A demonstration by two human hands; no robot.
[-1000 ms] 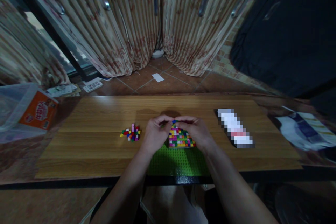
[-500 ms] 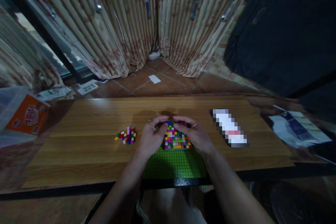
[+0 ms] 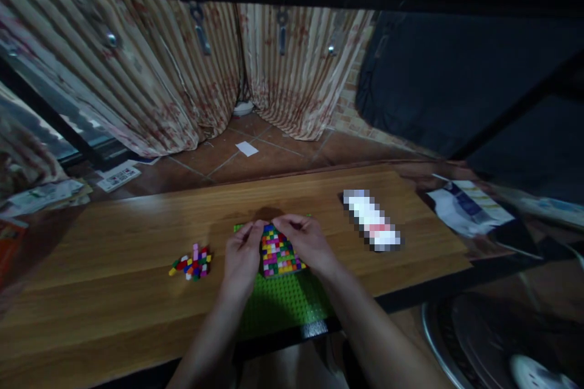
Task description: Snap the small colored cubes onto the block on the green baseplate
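Rows of small multicoloured building bricks (image 3: pixel 279 254) form a block on a green studded baseplate (image 3: pixel 287 307) at the table's front edge. My left hand (image 3: pixel 244 252) is at the block's far left corner, thumb and fingers pinched together. My right hand (image 3: pixel 306 242) reaches over the far right side, its fingers bent and closed at the far edge. Both sets of fingertips nearly meet at the blue bricks there. Whatever lies between them is too small or hidden to make out. A loose pile of coloured bricks (image 3: pixel 195 262) lies left of my left hand.
The wooden table (image 3: pixel 137 237) also bears a pixelated oblong object (image 3: pixel 371 220) on the right. Striped curtains (image 3: pixel 182 73) hang beyond it, with a white paper (image 3: pixel 247 148) on the tiled floor. A plastic packet (image 3: pixel 469 206) sits off the right end. A dark bar crosses the top.
The camera has turned to the right and tilted, so the table and bricks appear further left and slanted. Both hands stay at the block's far edge, the left fingers now more tightly pinched.
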